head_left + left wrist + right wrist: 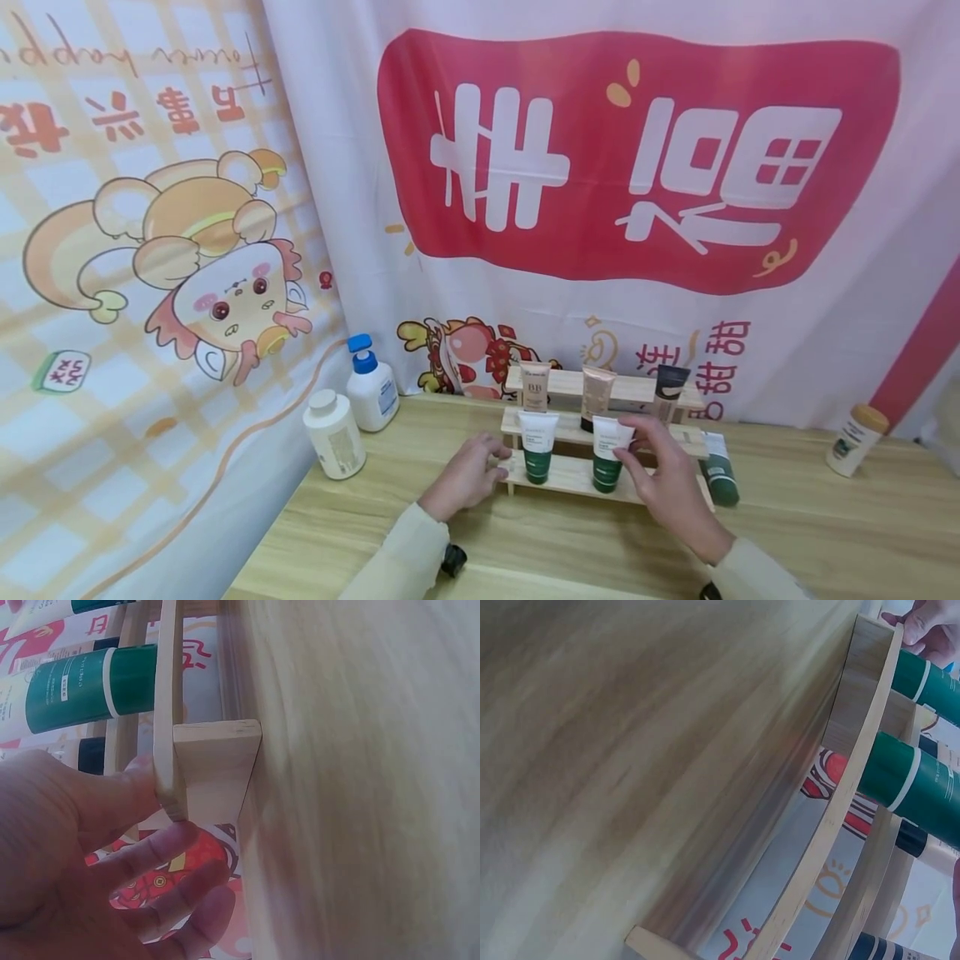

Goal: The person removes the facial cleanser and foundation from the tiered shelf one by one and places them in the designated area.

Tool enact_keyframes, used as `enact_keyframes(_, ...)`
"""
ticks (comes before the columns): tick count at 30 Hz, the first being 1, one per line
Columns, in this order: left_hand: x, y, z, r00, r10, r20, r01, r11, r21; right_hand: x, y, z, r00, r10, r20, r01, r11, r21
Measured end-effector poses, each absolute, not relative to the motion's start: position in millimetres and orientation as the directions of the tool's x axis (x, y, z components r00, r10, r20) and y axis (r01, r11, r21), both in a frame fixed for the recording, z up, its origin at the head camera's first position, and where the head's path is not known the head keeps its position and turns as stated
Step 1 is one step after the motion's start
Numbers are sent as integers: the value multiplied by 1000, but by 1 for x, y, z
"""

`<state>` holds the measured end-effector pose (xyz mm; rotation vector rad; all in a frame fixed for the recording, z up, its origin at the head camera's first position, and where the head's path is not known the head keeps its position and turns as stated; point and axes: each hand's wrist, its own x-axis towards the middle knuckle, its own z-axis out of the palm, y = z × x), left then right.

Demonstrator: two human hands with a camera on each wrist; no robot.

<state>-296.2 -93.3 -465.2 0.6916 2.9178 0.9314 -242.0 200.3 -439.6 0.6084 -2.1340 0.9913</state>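
Note:
A three-tier wooden rack [572,473] stands on the table. On its lowest shelf, two white tubes with green lower parts stand upright. My right hand [671,483] pinches the upper part of the right one [606,473] between thumb and fingers; the left one [537,454] stands untouched. At the rack's left end is my left hand [468,473]; in the left wrist view this hand [67,832] holds the shelf end [169,772], thumb above, a fingertip at the underside. Only a sliver of my right hand [957,904] shows in the right wrist view, beside the green tube base [889,769].
Higher on the rack stand a beige BB tube [535,387], a pinkish tube [597,396] and a dark-topped tube [670,392]. Another green tube [721,471] leans by the right end. Two white bottles [334,437] [372,396] stand left, a tan-capped bottle [857,442] far right.

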Motion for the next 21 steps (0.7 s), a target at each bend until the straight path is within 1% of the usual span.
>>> enact_keyframes(6,-295,-93,-464,-906,404,126,404,734,546,-240,201,-440,-632,-101,769,-654,601,-459)
enact_keyframes(14,-294,-93,-464,-907,402,127,402,734,547,-235,206,-439,-644,-103,758,-630,634,-449)
enact_keyframes(17,-295,-92,-465,-908,399,125,399,738,544,-230,211,-436,-638,-98,764,-630,637,-445)
enact_keyframes(21,-296,-93,-467,-907,399,130,404,745,530,-222,221,-429,-598,-90,796,-656,626,-422)
